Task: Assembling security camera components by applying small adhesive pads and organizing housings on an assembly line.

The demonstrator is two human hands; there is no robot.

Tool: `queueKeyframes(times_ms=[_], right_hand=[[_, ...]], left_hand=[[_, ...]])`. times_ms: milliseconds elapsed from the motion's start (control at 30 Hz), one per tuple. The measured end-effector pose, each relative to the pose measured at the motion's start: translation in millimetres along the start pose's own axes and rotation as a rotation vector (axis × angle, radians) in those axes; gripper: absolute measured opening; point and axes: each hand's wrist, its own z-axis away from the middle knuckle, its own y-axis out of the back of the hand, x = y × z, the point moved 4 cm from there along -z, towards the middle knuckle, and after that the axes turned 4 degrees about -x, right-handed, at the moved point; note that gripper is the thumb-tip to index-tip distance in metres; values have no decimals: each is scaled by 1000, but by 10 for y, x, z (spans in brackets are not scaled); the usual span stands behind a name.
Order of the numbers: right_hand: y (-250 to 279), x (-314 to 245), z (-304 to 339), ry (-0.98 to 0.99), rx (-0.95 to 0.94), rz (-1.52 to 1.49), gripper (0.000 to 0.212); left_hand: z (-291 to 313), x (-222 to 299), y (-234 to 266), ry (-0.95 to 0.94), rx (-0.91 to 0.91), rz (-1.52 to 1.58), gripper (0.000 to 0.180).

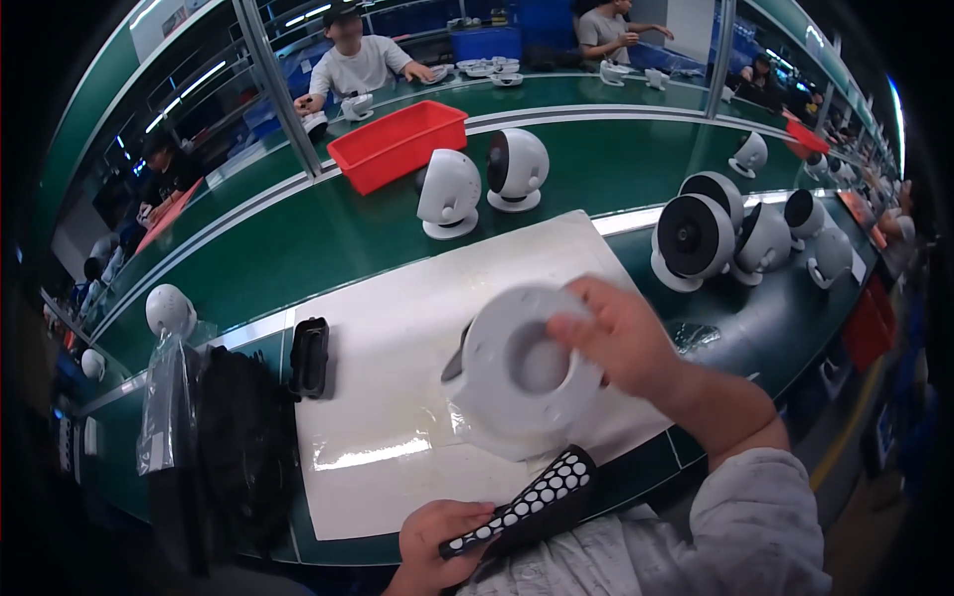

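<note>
My right hand (626, 338) is closed on a white camera (497, 397), lifted above a pale board (368, 397), its round foot turned toward me. The thumb rests at the rim of the foot's round recess. Lower down, my left hand (437, 544) is wrapped round a black sheet with rows of white round dots (537, 497), probably stickers. That sheet slants up to the right near the table's front edge, apart from the camera. The camera's far side is hidden.
A small black tray (310, 358) sits at the board's left edge, beside a black bag (243, 437) and a clear plastic bag (169, 407). White cameras (452, 194) stand behind, and several more (694, 238) at right. Beyond are a red bin (397, 144) and co-workers (363, 70).
</note>
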Motion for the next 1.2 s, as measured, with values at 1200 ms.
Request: queueKeyframes(times_ms=[1200], right_hand=[[910,1147,-577,161,166,1515,36]], left_hand=[[-126,63,-301,-204,-80,-29,28]])
